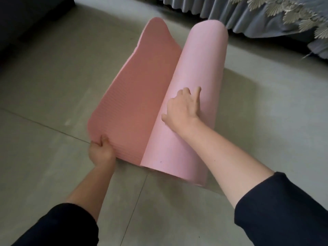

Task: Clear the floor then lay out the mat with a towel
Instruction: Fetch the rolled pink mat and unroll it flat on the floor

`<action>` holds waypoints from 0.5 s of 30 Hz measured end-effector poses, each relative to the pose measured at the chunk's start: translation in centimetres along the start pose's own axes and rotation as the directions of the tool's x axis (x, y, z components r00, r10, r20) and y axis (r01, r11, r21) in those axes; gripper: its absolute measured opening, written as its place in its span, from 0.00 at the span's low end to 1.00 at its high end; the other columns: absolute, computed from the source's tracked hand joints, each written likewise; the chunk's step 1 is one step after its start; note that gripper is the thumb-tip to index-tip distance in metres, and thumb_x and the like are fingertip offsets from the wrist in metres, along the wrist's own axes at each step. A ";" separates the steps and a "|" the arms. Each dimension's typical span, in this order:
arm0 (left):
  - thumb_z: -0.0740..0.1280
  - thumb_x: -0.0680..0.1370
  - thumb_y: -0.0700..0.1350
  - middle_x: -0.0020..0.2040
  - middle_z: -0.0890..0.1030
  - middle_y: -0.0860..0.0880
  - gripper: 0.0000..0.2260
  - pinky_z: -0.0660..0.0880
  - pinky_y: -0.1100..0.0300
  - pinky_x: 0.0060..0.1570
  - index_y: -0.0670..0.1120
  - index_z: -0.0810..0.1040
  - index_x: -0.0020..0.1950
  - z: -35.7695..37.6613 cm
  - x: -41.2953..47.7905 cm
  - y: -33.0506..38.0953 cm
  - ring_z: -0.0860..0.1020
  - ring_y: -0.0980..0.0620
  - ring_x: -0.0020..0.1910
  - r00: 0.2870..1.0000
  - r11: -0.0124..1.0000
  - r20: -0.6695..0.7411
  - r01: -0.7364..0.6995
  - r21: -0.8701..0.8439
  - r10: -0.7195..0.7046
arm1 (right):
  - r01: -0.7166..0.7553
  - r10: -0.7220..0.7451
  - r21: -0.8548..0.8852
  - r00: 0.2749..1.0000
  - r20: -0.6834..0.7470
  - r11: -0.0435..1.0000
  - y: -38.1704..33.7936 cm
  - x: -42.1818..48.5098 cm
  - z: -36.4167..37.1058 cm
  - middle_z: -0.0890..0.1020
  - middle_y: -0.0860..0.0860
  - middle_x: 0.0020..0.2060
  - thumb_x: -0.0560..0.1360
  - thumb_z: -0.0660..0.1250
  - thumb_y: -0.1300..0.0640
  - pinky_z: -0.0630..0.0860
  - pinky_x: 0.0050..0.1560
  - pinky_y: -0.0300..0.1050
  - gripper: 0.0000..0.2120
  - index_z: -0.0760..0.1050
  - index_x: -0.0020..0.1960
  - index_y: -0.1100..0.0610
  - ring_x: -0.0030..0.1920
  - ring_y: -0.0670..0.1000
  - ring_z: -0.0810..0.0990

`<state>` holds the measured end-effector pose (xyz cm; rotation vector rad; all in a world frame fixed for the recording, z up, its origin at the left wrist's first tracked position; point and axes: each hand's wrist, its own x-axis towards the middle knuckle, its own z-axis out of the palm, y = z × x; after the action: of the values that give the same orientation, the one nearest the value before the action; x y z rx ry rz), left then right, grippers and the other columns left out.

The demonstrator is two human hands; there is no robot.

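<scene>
Two hands on a half-rolled pink mat

Two bare hands, both on the pink mat, centre of frame, on the grey tiled floor. Mat partly unrolled: thick roll running from lower centre toward upper right, loose flap lifted and curling away to its left, ribbed darker face showing on the flap, smooth paler face on the roll. Near end of roll resting on the floor at lower centre; far end close to the bed skirt.

Left hand, lower left of centre: closed on the near corner of the loose flap, thumb on top, fingers tucked under the edge. Right hand, centre right: spread flat on the top of the roll, fingers apart, index pointing up the frame, gripping nothing, just pressing on the surface.

Dark sleeves pushed up on both forearms, lower corners of frame.

Blue-grey pleated bed skirt along the upper right, with a coverlet bearing pale leaf-shaped appliqué hanging over it. Dark furniture in the upper left corner, kind not discernible. Tile joints crossing the floor at lower left.
</scene>
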<state>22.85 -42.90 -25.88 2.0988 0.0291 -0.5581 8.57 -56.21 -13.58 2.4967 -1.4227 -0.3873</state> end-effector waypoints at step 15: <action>0.54 0.79 0.60 0.79 0.41 0.47 0.28 0.45 0.35 0.72 0.61 0.47 0.76 4.2 -4.4 -0.6 0.38 0.35 0.76 0.459 0.207 0.883 -0.877 0.433 0.101 | -0.123 0.091 0.188 0.981 0.169 0.974 5.1 -4.3 3.5 0.66 0.56 0.62 0.71 0.57 0.36 0.61 0.61 0.68 0.25 0.70 0.63 0.45 0.62 0.60 0.62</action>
<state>17.21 -45.05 -26.55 2.3873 -1.9072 -1.0128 1.15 -55.32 -14.66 2.5760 -1.7290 -0.4543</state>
